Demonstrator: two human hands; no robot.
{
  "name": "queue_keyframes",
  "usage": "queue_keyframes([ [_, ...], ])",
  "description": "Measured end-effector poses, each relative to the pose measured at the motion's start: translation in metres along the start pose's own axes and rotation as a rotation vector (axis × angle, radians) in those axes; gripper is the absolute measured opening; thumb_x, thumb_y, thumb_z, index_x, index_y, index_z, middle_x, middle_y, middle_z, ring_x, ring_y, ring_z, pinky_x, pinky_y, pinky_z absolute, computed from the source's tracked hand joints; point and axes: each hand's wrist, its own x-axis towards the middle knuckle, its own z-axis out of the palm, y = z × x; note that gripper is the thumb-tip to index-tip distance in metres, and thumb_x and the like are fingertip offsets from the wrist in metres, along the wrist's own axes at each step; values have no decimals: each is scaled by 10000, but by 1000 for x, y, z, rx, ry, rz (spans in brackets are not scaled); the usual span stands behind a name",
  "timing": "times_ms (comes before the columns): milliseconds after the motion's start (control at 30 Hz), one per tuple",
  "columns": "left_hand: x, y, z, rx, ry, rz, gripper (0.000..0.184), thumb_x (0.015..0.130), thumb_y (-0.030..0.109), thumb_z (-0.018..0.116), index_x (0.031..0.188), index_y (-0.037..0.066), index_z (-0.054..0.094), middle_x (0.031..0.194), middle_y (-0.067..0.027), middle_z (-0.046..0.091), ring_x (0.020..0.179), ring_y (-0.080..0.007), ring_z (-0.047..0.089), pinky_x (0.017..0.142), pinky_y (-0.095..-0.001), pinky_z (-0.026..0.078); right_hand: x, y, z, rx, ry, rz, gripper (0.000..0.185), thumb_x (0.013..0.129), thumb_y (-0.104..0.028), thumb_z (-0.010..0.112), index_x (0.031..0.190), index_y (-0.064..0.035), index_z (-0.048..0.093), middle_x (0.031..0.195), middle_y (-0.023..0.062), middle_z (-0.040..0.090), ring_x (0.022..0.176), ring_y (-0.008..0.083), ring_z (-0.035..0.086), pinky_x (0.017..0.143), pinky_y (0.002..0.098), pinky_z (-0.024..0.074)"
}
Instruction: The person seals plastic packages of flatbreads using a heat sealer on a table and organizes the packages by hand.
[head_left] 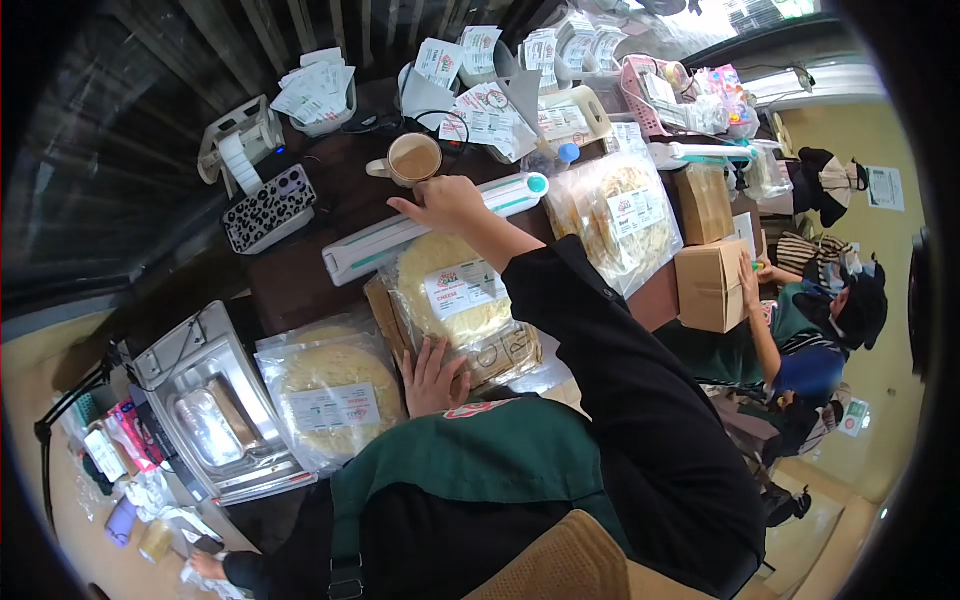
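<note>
My right hand rests over a long white bag sealer with teal ends, beside a mug of light brown drink. Its fingers curl over the bar and the thumb sticks out; the fingertips are partly hidden. Below, my left hand lies with spread fingers on the near edge of a clear bag of round flat dough labelled cheese. That bag lies on a cardboard box, its top edge against the sealer. More bagged rounds sit on either side: one pack at left, another labelled beef.
A label printer and a leopard-print case stand at the far left. Label stacks line the back, near a pink basket. At right a co-worker handles a carton. A metal machine is at left.
</note>
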Motion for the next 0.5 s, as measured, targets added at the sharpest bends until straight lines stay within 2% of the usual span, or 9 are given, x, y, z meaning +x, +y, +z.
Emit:
queue_keyframes([
  [100, 0, 2, -1, 9, -15, 2, 279, 810, 285, 645, 1061, 163, 636, 1413, -86, 461, 1344, -310, 379, 1110, -579, 211, -8, 3, 19, -80, 335, -95, 546, 873, -589, 485, 717, -98, 665, 625, 106, 649, 563, 291, 643, 533, 399, 493],
  [200, -2, 2, 2, 19, 3, 26, 271, 808, 285, 642, 1044, 154, 632, 1421, -86, 453, 1344, -320, 377, 1109, -585, 206, -13, 3, 24, -127, 471, -115, 493, 883, -540, 491, 744, -106, 680, 630, 94, 653, 609, 273, 657, 584, 398, 491],
  [300, -1, -3, -6, -99, -43, 6, 411, 820, 251, 646, 1189, 86, 570, 1418, -141, 441, 1338, -346, 375, 1113, -568, 198, -22, -8, 25, -40, 445, 132, 454, 901, -501, 487, 750, -127, 697, 683, 82, 675, 725, 246, 666, 751, 412, 473],
  [333, 0, -4, -10, -205, -77, -59, 454, 833, 244, 643, 1238, 65, 539, 1415, -158, 439, 1337, -349, 376, 1118, -545, 202, -29, -10, 22, 41, 304, 178, 435, 891, -490, 496, 939, -109, 702, 942, 117, 693, 999, 253, 630, 954, 436, 400],
  [367, -2, -5, -14, -313, -115, -126, 498, 846, 236, 640, 1287, 44, 508, 1412, -175, 436, 1335, -352, 377, 1124, -521, 206, -39, -12, 21, -20, 427, 95, 437, 885, -482, 506, 1010, -99, 675, 1039, 128, 658, 1075, 268, 585, 989, 449, 374],
  [400, -9, -11, -17, -703, -138, -349, 579, 896, 224, 607, 1381, -9, 393, 1403, -210, 432, 1330, -348, 380, 1126, -430, 234, -52, -13, 26, -83, 546, 17, 455, 878, -474, 516, 1082, -88, 648, 1135, 138, 623, 1150, 283, 540, 1024, 462, 347],
  [433, -12, -11, -31, -698, -85, -300, 573, 907, 228, 596, 1387, -7, 388, 1401, -210, 434, 1328, -343, 383, 1121, -413, 245, -70, -17, 26, -149, 659, -59, 488, 872, -466, 526, 1153, -78, 621, 1231, 148, 587, 1226, 298, 495, 1058, 475, 321],
  [467, -11, -15, -46, -695, -29, -250, 567, 918, 233, 584, 1392, -5, 382, 1400, -210, 435, 1326, -338, 386, 1115, -396, 257, -89, -16, 23, -92, 576, -86, 598, 846, -430, 579, 1303, -54, 493, 1380, 154, 460, 1334, 343, 362, 1111, 503, 249],
  [500, -10, -18, -65, -694, 32, -199, 562, 930, 237, 573, 1398, -3, 377, 1398, -209, 437, 1324, -333, 388, 1110, -379, 269, -111, -16, 20, -73, 598, -67, 601, 842, -420, 592, 1302, -47, 490, 1376, 156, 463, 1327, 342, 371, 1106, 497, 256],
])
